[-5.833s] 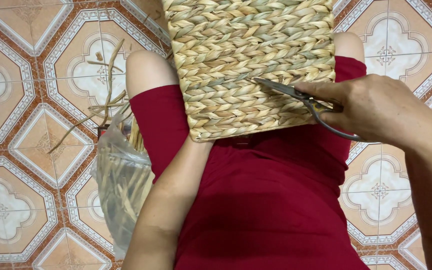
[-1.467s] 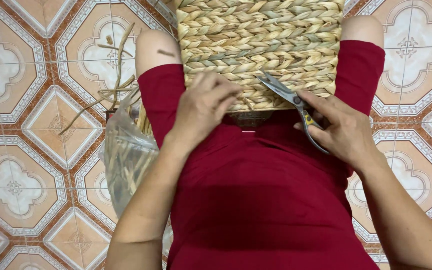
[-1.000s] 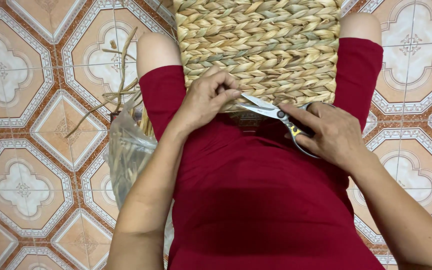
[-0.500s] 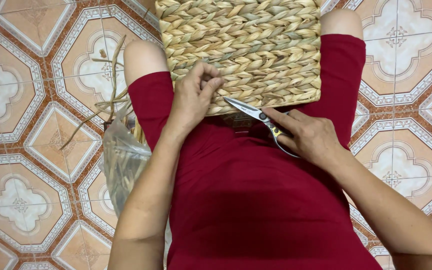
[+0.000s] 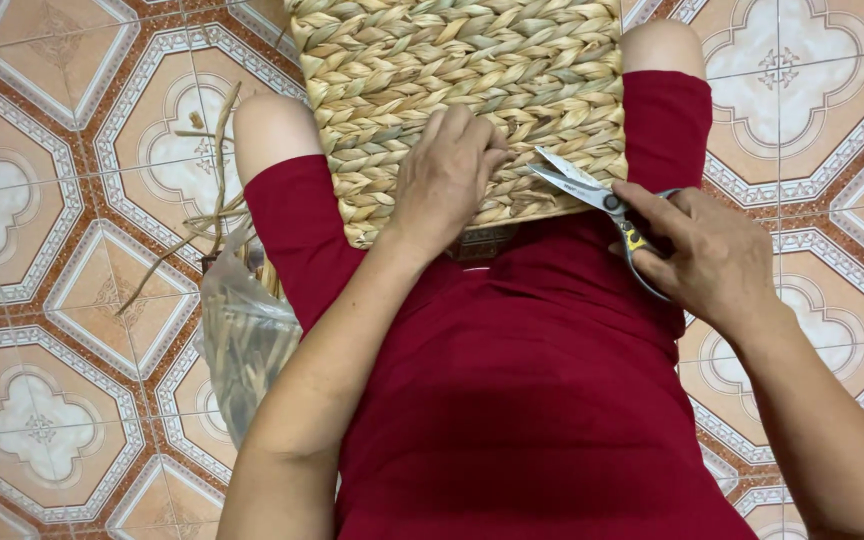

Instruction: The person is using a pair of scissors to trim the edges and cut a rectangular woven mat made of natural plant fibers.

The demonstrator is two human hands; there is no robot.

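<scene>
A woven straw basket (image 5: 432,70) of thick braided fibre rests on my knees over a dark red dress (image 5: 532,400). My left hand (image 5: 449,172) lies on the basket's near edge with its fingers pressing the weave. My right hand (image 5: 707,255) grips metal scissors (image 5: 592,195) by the handles. The blades are apart and point left toward the basket's lower right edge, close to my left fingertips.
A clear plastic bag (image 5: 247,350) of dried straw pieces lies on the floor by my left thigh. Loose straw strands (image 5: 207,205) trail from it. The floor is patterned orange and white tile (image 5: 42,250) all around.
My left hand has slid from the basket's lower edge further up onto the weave. The scissors have opened and shifted right along the basket's edge.
</scene>
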